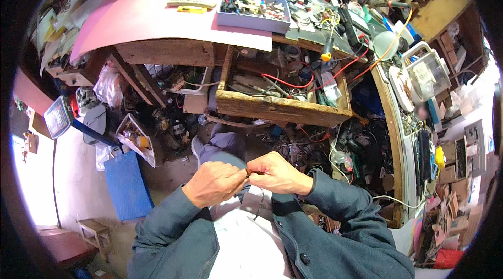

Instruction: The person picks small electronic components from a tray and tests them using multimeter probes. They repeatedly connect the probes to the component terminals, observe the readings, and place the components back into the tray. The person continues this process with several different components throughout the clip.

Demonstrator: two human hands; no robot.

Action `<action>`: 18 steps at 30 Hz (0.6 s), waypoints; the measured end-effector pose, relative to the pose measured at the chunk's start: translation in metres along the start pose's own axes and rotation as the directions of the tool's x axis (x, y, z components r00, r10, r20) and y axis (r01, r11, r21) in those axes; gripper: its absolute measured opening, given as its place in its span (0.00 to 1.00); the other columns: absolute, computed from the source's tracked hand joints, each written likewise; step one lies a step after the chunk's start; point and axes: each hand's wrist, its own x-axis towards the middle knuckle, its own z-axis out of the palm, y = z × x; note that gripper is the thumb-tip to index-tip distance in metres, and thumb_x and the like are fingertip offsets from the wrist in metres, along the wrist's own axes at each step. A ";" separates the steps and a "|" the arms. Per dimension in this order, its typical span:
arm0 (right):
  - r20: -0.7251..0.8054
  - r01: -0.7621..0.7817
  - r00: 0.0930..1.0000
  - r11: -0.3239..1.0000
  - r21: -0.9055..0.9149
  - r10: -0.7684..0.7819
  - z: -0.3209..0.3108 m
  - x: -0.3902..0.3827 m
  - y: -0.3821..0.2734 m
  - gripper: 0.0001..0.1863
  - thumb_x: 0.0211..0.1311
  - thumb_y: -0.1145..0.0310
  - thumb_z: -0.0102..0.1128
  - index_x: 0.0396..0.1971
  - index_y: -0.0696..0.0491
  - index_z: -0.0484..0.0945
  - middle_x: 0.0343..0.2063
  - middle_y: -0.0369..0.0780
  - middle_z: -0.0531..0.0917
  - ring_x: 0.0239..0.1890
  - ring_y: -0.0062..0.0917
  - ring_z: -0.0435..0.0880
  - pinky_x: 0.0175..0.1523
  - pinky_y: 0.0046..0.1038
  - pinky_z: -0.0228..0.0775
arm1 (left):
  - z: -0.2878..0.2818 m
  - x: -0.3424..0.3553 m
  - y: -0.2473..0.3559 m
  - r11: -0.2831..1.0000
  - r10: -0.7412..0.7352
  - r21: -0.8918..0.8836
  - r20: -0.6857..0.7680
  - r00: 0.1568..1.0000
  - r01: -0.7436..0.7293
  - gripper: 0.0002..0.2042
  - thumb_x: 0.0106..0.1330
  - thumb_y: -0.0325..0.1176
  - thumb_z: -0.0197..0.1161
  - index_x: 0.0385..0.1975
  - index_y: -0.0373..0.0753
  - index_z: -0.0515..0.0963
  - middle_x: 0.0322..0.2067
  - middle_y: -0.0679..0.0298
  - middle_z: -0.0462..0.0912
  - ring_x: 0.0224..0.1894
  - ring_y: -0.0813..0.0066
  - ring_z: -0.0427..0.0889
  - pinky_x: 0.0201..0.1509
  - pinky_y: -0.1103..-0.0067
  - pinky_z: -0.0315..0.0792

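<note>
My two hands meet in front of my chest, fingertips almost touching. My left hand point(216, 182) is closed, with its fingers curled and its thumb side toward the right hand. My right hand point(279, 174) is pinched shut with bent fingers. A small dark piece shows between the fingertips of both hands, and a thin black cord point(260, 203) hangs below them over my shirt. The dark piece looks like part of that cord; most of it is hidden by the fingers.
Ahead stands an open wooden drawer point(283, 107) holding red and black wires. On the pink-topped table point(141, 14) sit a purple box point(253, 21) of small parts and a yellow-handled screwdriver point(327, 51). A blue platform scale point(127, 184) is at left; a wooden stool point(96, 229) stands lower left.
</note>
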 end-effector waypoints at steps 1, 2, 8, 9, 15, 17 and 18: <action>-0.003 -0.012 1.000 1.000 0.022 0.012 0.000 -0.001 -0.002 0.14 0.56 0.65 0.57 0.23 0.63 0.73 0.14 0.43 0.66 0.18 0.20 0.64 0.24 0.31 0.61 | -0.001 0.000 0.001 1.000 0.002 -0.011 -0.008 1.000 -0.002 0.07 0.58 0.30 0.66 0.31 0.37 0.75 0.22 0.63 0.74 0.24 0.65 0.77 0.27 0.72 0.70; -0.006 -0.025 1.000 0.999 0.043 0.025 0.000 -0.003 -0.004 0.14 0.57 0.65 0.57 0.23 0.62 0.73 0.13 0.41 0.65 0.18 0.19 0.63 0.24 0.30 0.60 | -0.001 0.000 0.002 1.000 0.004 -0.022 -0.017 1.000 -0.004 0.07 0.58 0.30 0.66 0.31 0.37 0.76 0.22 0.63 0.74 0.24 0.65 0.77 0.27 0.72 0.70; 0.174 -0.031 0.985 0.992 0.123 0.010 -0.002 -0.009 -0.010 0.12 0.57 0.68 0.55 0.22 0.62 0.72 0.13 0.40 0.67 0.18 0.16 0.65 0.24 0.28 0.61 | -0.010 -0.003 0.005 0.981 0.127 -0.155 0.074 0.989 -0.114 0.08 0.58 0.29 0.67 0.32 0.36 0.75 0.23 0.64 0.74 0.22 0.66 0.75 0.26 0.72 0.70; 0.187 -0.027 0.982 0.992 0.120 0.004 -0.003 -0.011 -0.015 0.11 0.57 0.70 0.55 0.21 0.62 0.71 0.13 0.40 0.67 0.18 0.17 0.65 0.24 0.28 0.61 | -0.010 -0.001 0.005 0.972 0.177 -0.167 0.055 0.983 -0.166 0.08 0.59 0.30 0.67 0.33 0.36 0.75 0.23 0.64 0.74 0.22 0.67 0.75 0.25 0.72 0.69; 0.080 -0.030 0.996 0.998 0.050 0.026 -0.001 -0.017 -0.018 0.11 0.56 0.71 0.54 0.19 0.62 0.71 0.12 0.40 0.70 0.18 0.17 0.69 0.24 0.29 0.63 | -0.005 -0.004 0.017 0.988 0.005 -0.155 0.019 1.000 -0.002 0.08 0.59 0.30 0.67 0.31 0.36 0.75 0.22 0.62 0.74 0.23 0.64 0.76 0.26 0.70 0.70; 0.132 -0.066 0.989 0.997 0.026 0.062 -0.004 -0.015 -0.009 0.10 0.56 0.71 0.55 0.20 0.62 0.72 0.13 0.41 0.71 0.18 0.17 0.69 0.25 0.29 0.63 | -0.001 -0.003 0.016 0.989 -0.001 -0.145 0.048 0.999 0.008 0.07 0.60 0.30 0.66 0.31 0.36 0.75 0.22 0.61 0.75 0.23 0.64 0.77 0.27 0.70 0.71; 0.158 -0.084 0.984 0.996 0.014 0.081 -0.006 -0.013 -0.008 0.10 0.56 0.71 0.55 0.20 0.62 0.73 0.14 0.41 0.71 0.19 0.17 0.68 0.25 0.29 0.63 | 0.001 -0.002 0.015 0.990 -0.004 -0.140 0.062 0.998 0.013 0.07 0.60 0.30 0.66 0.31 0.36 0.75 0.22 0.60 0.75 0.23 0.63 0.77 0.27 0.70 0.72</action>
